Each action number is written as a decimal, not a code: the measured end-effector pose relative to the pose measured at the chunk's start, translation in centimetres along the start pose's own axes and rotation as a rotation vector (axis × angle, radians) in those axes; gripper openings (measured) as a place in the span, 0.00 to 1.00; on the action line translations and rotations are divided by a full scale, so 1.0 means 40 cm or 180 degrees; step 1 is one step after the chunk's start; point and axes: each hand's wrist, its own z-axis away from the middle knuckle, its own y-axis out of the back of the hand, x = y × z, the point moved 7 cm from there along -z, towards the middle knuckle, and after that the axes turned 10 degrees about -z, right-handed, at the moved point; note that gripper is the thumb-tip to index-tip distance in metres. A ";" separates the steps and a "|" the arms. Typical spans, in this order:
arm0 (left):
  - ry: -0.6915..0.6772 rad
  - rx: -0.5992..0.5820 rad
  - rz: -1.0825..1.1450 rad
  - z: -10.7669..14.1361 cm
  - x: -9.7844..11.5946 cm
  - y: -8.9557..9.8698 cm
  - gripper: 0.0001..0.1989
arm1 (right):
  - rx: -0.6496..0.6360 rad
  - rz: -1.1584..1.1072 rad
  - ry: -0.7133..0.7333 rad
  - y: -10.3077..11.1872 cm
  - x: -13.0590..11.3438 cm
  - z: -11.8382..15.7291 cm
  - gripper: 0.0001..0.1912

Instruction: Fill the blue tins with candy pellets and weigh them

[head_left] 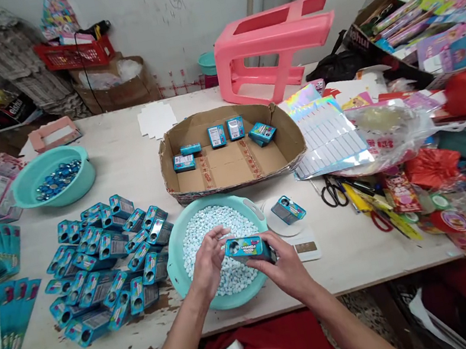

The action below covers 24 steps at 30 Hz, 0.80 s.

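Note:
Over a teal basin (176, 268) of small pale blue candies, my right hand (281, 262) grips a blue candy box (246, 247) by its right end. My left hand (209, 263) is at the box's left end, palm turned up, fingers curled; whether it holds candies cannot be made out. Just right of the basin, another blue box (288, 209) lies on a small white scale (307, 248). Many similar blue boxes (112, 244) stand grouped on the table left of the basin. Behind the basin, an open cardboard tray (232, 170) holds several blue boxes.
A teal bowl (87, 171) of shiny blue pieces is at the left, near fanned blue cards (15, 321). A pink stool (275, 31) lies behind the tray. Holographic sheets (327, 134), scissors (333, 192), pens and plastic bags crowd the right side.

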 end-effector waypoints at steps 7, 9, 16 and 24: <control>0.0913 0.0505 0.0871 -0.062 -0.104 0.001 0.17 | 0.0025 0.1007 0.0169 0.004 0.040 -0.002 0.17; 0.0910 0.0463 0.0990 -0.065 -0.113 -0.008 0.16 | 0.0059 0.1080 0.0222 0.005 0.039 0.003 0.19; 0.0876 0.0500 0.1092 -0.043 -0.099 -0.029 0.12 | 0.0057 0.1176 0.0260 0.009 0.034 0.016 0.17; 0.0817 0.0489 0.1048 -0.019 -0.074 -0.043 0.10 | 0.0239 0.0896 0.0268 0.022 0.009 0.025 0.17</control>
